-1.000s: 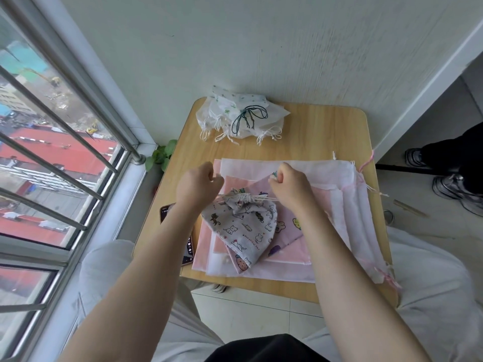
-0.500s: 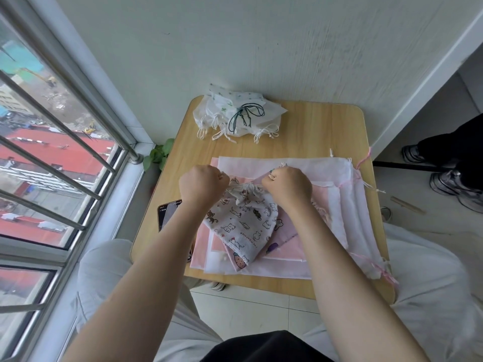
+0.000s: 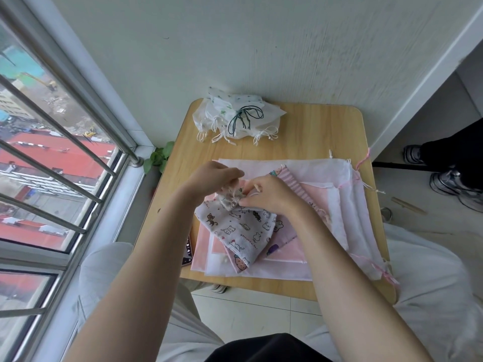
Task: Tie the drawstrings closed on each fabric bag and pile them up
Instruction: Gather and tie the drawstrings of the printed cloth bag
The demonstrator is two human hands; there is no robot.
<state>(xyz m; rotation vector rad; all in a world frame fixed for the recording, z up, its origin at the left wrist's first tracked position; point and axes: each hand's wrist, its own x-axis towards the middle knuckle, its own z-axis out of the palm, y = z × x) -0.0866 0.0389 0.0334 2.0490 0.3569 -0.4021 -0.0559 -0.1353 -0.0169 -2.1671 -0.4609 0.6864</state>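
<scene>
A grey cat-print bag (image 3: 239,229) lies on top of a spread of flat pink and white bags (image 3: 337,202) in the middle of the small wooden table (image 3: 313,134). Its neck (image 3: 231,199) is gathered into a bunch. My left hand (image 3: 213,177) pinches the drawstring just above that neck. Beside it, my right hand (image 3: 266,193) pinches the other cord end against the bunched fabric. At the far left of the table sits a heap of tied white bags (image 3: 236,118), one with a dark green bow.
A phone (image 3: 187,250) pokes out from under the flat bags at the table's left edge. A barred window runs along the left, with a small plant (image 3: 158,159) in the corner. Someone's feet in dark shoes (image 3: 449,176) stand at the right.
My hands were pulling the cords apart with fists; they have come together over the gathered neck, and the fingers work the cord ends. The bag has shifted slightly.
</scene>
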